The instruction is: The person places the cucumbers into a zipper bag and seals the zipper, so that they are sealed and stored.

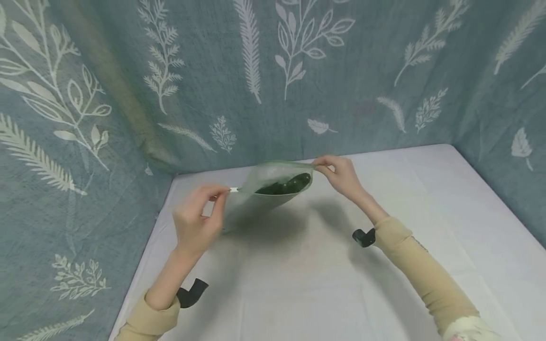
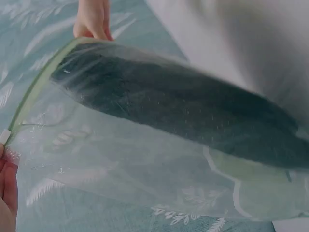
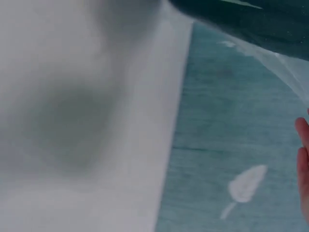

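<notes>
A clear zip bag (image 1: 264, 174) with a green zip strip (image 2: 41, 82) is held up off the table. Inside lies a dark green, long vegetable that looks like a cucumber (image 2: 178, 104); whether there is more than one, I cannot tell. My left hand (image 1: 200, 215) pinches the bag's left end at a small white slider (image 1: 233, 189). At the opposite top corner, my right hand (image 1: 340, 176) grips the edge between thumb and fingers. The right wrist view catches only the underside of the dark vegetable (image 3: 260, 29) and some fingers (image 3: 303, 159).
A white cloth covers the table (image 1: 298, 293), with the bag's shadow falling on it. Blue-green curtains (image 1: 273, 118) with white leaf prints hang behind and along both sides. Black wrist mounts (image 1: 193, 293) sit by both of the person's sleeves.
</notes>
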